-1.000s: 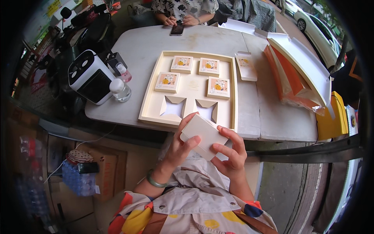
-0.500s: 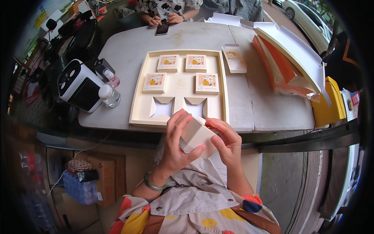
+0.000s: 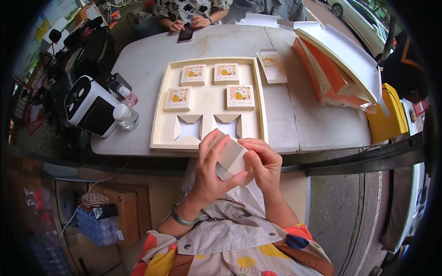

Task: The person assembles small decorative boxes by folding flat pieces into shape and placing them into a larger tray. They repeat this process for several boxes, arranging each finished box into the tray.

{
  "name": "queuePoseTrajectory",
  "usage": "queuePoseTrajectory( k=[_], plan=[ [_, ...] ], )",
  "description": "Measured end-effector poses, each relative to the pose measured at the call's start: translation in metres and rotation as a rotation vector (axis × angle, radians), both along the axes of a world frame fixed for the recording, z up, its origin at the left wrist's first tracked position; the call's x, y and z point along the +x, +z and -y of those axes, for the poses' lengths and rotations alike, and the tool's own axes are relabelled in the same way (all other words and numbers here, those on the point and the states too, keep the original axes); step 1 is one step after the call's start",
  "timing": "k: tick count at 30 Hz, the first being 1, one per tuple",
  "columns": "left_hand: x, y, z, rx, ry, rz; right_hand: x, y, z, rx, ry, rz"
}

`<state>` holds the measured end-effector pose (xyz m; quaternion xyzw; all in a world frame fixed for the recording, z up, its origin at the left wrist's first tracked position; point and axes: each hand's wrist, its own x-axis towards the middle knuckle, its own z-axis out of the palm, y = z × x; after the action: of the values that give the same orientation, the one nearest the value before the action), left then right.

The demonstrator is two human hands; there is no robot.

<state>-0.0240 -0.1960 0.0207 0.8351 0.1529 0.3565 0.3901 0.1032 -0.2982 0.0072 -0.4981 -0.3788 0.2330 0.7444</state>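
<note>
Between my two hands, just in front of the table edge, is a small cream cardboard box (image 3: 231,155), tilted. My left hand (image 3: 209,168) wraps its left side, thumb underneath and fingers along the top. My right hand (image 3: 263,163) pinches the box's right end; part of that end is hidden by the fingers. Beyond them lies a large cream gift tray (image 3: 209,146) with square recesses. Several small mooncake boxes with flower pictures, such as the near right one (image 3: 240,97), sit in its far and middle rows. In the near row, the left recess (image 3: 189,127) and right recess (image 3: 228,125) show white bottoms.
An unfolded small flower-printed carton (image 3: 272,68) lies right of the tray. Farther right are orange bags (image 3: 317,76) under a white lid and a yellow box (image 3: 387,115). A white device (image 3: 92,106) and bottles (image 3: 125,116) stand left. Opposite, a person's hands touch a phone (image 3: 185,34).
My right hand has shifted slightly and its fingers have closed in more tightly at the box's end. The whole scene has moved a little left as the view shifted.
</note>
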Motion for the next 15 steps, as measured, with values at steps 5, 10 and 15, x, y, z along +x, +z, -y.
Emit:
queuePoseTrajectory(
  k=[5, 10, 15],
  plan=[
    [-0.003, -0.007, -0.013, -0.333, -0.015, 0.109, 0.003, 0.01, 0.0, 0.007, -0.068, 0.409],
    [-0.004, -0.022, -0.013, -0.6, -0.089, 0.209, -0.002, 0.011, 0.0, -0.053, -0.156, 0.604],
    [-0.005, 0.003, -0.004, -0.206, -0.042, -0.004, 0.004, 0.001, 0.003, -0.078, -0.268, 0.426]
  ],
)
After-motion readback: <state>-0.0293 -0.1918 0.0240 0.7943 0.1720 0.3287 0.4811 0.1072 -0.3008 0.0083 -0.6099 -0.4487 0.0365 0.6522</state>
